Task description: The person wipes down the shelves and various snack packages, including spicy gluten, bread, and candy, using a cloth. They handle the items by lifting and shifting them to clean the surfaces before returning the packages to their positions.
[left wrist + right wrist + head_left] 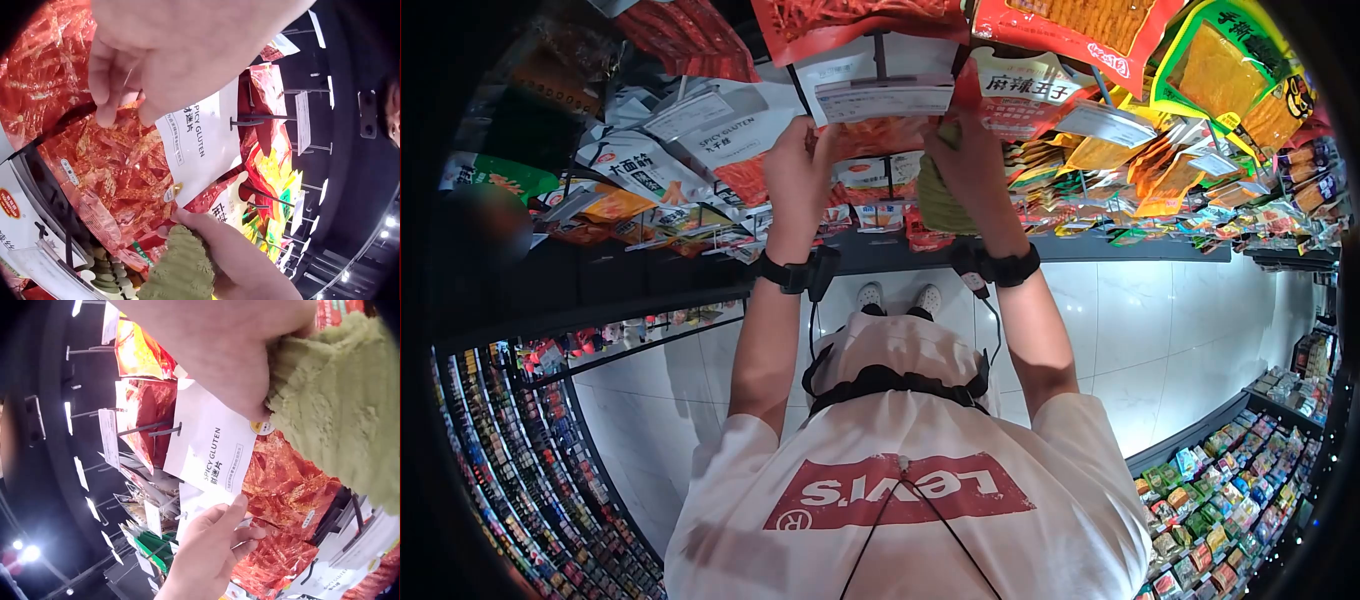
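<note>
Green cloth [340, 419], likely soft, is bunched in right hand [975, 165], gripped firmly; left hand [797, 165] pinches snack bag [134, 172] at its side edge. Bag hangs on hook [250, 122] between hands; probably light, slippery, best held by edges.

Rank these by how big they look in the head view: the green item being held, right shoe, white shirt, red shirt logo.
1. White shirt
2. Red shirt logo
3. Green item, in the right hand
4. Right shoe
</note>
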`<state>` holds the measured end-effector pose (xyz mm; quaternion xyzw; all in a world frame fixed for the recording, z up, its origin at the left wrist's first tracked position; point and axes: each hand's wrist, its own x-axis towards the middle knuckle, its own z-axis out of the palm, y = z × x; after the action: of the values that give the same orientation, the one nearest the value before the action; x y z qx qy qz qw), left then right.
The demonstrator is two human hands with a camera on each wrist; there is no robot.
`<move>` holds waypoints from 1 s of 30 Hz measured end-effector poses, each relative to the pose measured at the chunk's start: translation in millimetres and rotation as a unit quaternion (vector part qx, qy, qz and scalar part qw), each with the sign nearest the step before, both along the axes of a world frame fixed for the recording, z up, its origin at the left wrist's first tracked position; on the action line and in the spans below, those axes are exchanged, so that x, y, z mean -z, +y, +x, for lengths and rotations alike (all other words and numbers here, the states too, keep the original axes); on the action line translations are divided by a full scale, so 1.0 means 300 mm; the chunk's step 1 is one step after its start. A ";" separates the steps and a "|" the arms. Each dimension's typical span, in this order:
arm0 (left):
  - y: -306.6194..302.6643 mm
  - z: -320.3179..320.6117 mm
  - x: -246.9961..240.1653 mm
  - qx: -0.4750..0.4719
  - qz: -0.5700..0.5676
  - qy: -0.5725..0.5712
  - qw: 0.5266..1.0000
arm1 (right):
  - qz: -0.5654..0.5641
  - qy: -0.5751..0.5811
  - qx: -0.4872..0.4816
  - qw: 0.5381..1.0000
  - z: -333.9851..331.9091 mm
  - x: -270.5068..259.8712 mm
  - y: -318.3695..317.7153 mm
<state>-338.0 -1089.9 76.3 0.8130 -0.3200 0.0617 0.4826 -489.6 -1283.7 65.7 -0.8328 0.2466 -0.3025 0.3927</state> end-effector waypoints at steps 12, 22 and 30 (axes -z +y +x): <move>0.010 -0.073 -0.037 -0.005 -0.018 -0.084 0.996 | 0.027 0.019 0.061 0.998 -0.147 -0.069 0.001; -0.250 -0.306 -0.021 0.089 -0.011 0.034 0.995 | -0.042 -0.008 0.058 0.997 -0.323 -0.064 -0.247; -0.407 -0.352 0.037 0.007 -0.025 -0.027 0.999 | 0.009 -0.038 0.010 0.999 -0.322 -0.006 -0.357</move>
<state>-443.4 -1212.1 65.1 0.7962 -0.3372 0.0881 0.4946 -586.0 -1390.7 67.6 -0.8144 0.2424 -0.3359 0.4064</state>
